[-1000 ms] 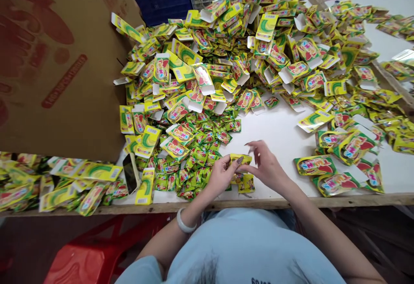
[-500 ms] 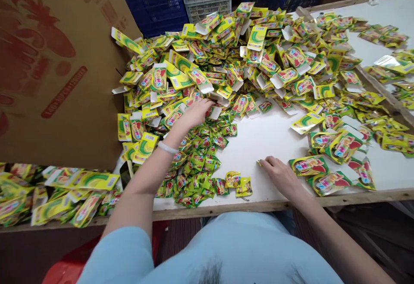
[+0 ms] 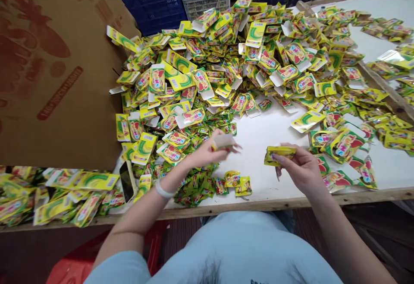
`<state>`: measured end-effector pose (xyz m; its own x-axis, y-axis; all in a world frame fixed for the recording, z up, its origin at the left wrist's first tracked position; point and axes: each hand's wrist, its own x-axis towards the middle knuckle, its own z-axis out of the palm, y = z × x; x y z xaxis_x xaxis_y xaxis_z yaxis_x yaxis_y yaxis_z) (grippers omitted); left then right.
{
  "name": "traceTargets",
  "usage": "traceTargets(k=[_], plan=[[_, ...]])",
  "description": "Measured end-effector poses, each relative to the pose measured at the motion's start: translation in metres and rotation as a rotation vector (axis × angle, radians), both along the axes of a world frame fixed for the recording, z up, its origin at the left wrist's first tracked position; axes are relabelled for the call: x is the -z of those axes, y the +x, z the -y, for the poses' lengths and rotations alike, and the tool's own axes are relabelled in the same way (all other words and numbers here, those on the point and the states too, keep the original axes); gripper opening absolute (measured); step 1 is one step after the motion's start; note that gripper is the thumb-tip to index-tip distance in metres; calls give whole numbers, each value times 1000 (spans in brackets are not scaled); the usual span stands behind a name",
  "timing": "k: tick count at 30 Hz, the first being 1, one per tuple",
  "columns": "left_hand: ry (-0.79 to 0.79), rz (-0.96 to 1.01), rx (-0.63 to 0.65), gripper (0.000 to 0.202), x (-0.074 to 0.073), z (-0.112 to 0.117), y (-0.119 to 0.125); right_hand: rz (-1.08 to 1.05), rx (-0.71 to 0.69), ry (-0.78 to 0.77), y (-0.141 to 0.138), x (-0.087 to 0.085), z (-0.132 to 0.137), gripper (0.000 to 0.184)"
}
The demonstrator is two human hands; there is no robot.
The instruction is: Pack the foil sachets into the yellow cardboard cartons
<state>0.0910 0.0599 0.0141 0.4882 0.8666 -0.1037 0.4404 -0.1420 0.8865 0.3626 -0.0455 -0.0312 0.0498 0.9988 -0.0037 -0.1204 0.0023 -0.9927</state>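
My left hand (image 3: 204,153) is closed around a small open candy box (image 3: 223,140), its white flap facing up, above the edge of the green sachets. Motion blurs its fingers slightly. My right hand (image 3: 305,171) pinches a yellow candy packet (image 3: 278,151) over the bare white tabletop (image 3: 255,135); whether it is one packet or more I cannot tell. Between the hands, near the front edge, lie two small yellow packets (image 3: 243,186). Under my left wrist spreads a pile of small green sachets (image 3: 199,189). Several larger printed packs (image 3: 344,146) lie just right of my right hand.
A big heap of yellow-green candy boxes (image 3: 181,81) covers the back of the table. A large brown carton (image 3: 87,133) stands at the left, a phone (image 3: 127,181) beside it. Wooden strips (image 3: 388,87) edge the table; blue crates (image 3: 152,5) stand behind.
My left hand has drawn back from the heap towards me, bringing a candy box. My right hand has lifted off the tabletop with the yellow packet and turned.
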Motion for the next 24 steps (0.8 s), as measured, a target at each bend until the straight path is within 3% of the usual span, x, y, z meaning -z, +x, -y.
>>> traceTargets(k=[3, 6, 10, 15, 17, 21, 24], plan=[[-340, 307, 171, 54, 10, 49, 26, -150, 26, 100, -22, -19, -11, 19], [-486, 412, 183, 66, 11, 68, 40, 17, -33, 246, -41, -37, -19, 11], [-522, 391, 134, 75, 2, 72, 39, 411, -252, 404, -43, -55, -18, 11], [-457, 147, 168, 79, -4, 75, 40, 700, -518, 343, -34, -66, -12, 19], [-451, 157, 177, 78, -1, 75, 41, 676, -540, 338, -32, -68, -11, 17], [-567, 198, 251, 80, 1, 79, 40, 499, -407, 342, -28, -61, -4, 10], [-609, 190, 284, 84, 1, 88, 44, 473, -427, 379, -23, -54, 7, 18]])
